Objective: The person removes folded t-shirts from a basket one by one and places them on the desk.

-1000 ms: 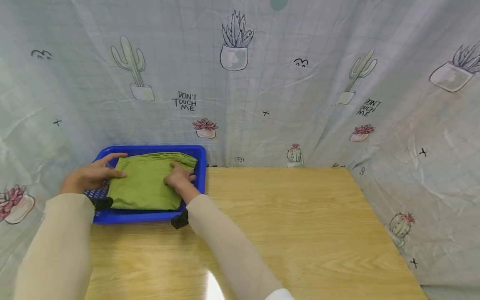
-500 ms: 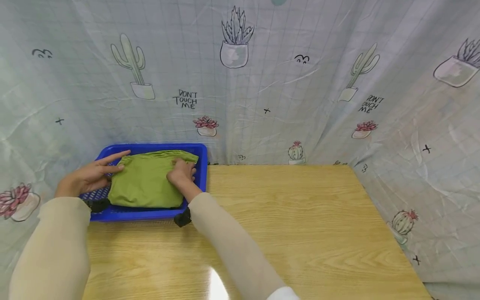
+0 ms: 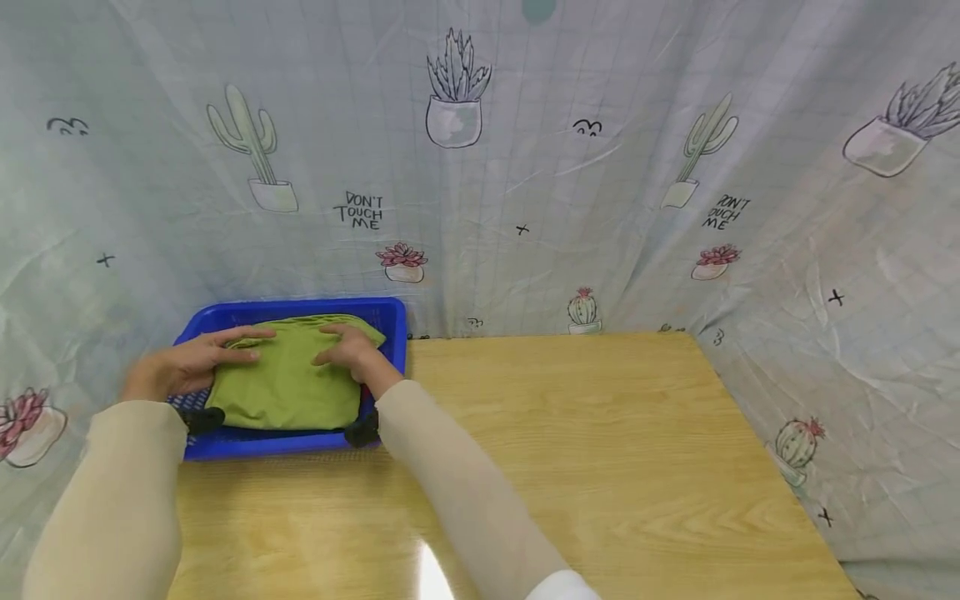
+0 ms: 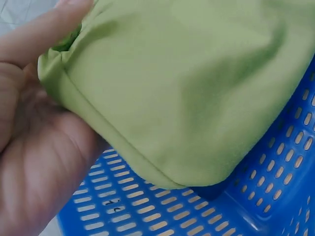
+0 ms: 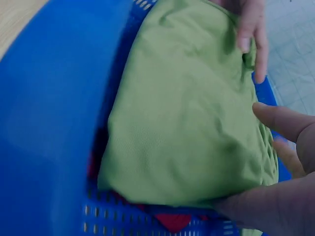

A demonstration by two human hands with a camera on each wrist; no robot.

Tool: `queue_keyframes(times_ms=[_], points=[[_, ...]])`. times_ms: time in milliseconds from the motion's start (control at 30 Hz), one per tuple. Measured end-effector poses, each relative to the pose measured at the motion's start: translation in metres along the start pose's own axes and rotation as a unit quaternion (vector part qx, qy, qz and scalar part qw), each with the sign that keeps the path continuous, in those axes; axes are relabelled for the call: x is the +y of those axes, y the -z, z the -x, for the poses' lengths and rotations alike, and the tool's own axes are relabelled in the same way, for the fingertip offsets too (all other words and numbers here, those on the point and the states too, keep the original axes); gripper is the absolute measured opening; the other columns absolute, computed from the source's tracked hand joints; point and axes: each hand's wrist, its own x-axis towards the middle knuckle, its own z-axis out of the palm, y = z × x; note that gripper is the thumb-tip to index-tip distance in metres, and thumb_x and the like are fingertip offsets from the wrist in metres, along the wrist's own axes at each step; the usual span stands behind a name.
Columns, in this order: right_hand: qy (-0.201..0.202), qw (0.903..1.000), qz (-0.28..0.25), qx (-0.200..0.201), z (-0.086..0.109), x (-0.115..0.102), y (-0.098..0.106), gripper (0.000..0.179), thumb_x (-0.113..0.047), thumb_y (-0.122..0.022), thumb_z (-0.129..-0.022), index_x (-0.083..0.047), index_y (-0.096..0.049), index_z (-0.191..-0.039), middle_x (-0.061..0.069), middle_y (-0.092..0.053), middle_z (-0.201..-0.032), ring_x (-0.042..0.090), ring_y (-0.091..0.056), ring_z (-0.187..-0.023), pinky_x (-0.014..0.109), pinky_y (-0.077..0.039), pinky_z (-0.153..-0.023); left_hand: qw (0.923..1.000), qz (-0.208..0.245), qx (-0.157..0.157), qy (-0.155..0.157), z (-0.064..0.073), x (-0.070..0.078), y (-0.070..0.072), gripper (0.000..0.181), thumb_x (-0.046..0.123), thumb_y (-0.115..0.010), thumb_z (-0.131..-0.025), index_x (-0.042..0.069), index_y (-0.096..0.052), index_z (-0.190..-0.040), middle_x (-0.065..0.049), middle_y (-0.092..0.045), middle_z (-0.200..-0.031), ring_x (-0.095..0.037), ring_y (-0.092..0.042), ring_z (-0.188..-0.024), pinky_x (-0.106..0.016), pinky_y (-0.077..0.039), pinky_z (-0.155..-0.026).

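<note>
A folded green cloth (image 3: 288, 379) lies in a blue plastic basket (image 3: 300, 446) at the table's far left. At the cloth's left edge, my left hand (image 3: 183, 362) has its thumb and a finger stretched over the fabric; the left wrist view shows the cloth's corner (image 4: 147, 162) along its palm. My right hand (image 3: 354, 350) is over the cloth's right part, fingers spread. Seen from the right wrist, its thumb (image 5: 261, 206) is against the cloth's near edge. Something red (image 5: 172, 221) shows beneath the cloth; most of it is hidden.
The wooden table (image 3: 562, 450) extends to the right of the basket. A curtain (image 3: 510, 183) printed with cacti hangs behind it and on both sides. The basket stands close to the curtain at the back left.
My right hand has shifted left across the cloth with its fingers spreading. My left hand has moved slightly inward over the cloth's left edge. The head view has shifted a little.
</note>
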Motion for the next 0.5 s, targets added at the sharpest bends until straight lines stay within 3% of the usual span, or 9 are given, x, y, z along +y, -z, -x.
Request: queue_keyframes(times_ms=[133,233,367,500], points=[[-0.023,0.9979,-0.059,-0.010,-0.001,0.001,0.000,0.068,0.005,-0.075,-0.088,-0.019,-0.055,-0.148,0.008,-0.047,-0.154,0.027,-0.057,-0.126,0.041,-0.052,-0.097,0.9999,0.003,0.001,0.015,0.002,-0.004,-0.001,0.057,0.009,-0.059,-0.103,0.021,-0.042,-0.156,-0.012,0.007,-0.167,-0.018,-0.065,-0.108,-0.041,-0.058,-0.088],[-0.022,0.9982,-0.050,-0.026,-0.003,0.005,0.005,0.065,0.006,-0.072,-0.090,-0.018,-0.055,-0.149,0.010,-0.046,-0.155,0.026,-0.056,-0.126,0.038,-0.051,-0.097,0.9998,0.006,-0.005,0.016,0.003,-0.004,-0.001,0.047,0.007,-0.058,-0.103,0.020,-0.052,-0.149,-0.014,0.020,-0.167,-0.018,-0.066,-0.104,-0.039,-0.059,-0.084],[-0.021,0.9992,0.008,-0.034,-0.004,0.003,0.013,0.057,0.005,-0.068,-0.094,-0.016,-0.058,-0.146,0.008,-0.045,-0.156,0.028,-0.048,-0.138,0.044,-0.045,-0.109,0.9998,0.016,-0.010,0.001,0.006,0.001,0.001,0.044,0.005,-0.055,-0.104,0.019,-0.054,-0.146,-0.018,0.018,-0.167,-0.021,-0.069,-0.100,-0.040,-0.060,-0.081],[-0.036,0.9979,0.045,-0.027,-0.007,0.000,0.013,0.054,0.001,-0.069,-0.094,-0.013,-0.058,-0.145,0.008,-0.048,-0.154,0.029,-0.045,-0.140,0.043,-0.044,-0.110,0.9999,0.010,-0.004,-0.011,0.007,0.003,0.003,0.047,0.004,-0.055,-0.104,0.017,-0.051,-0.149,-0.019,0.012,-0.166,-0.023,-0.069,-0.097,-0.042,-0.060,-0.079]])
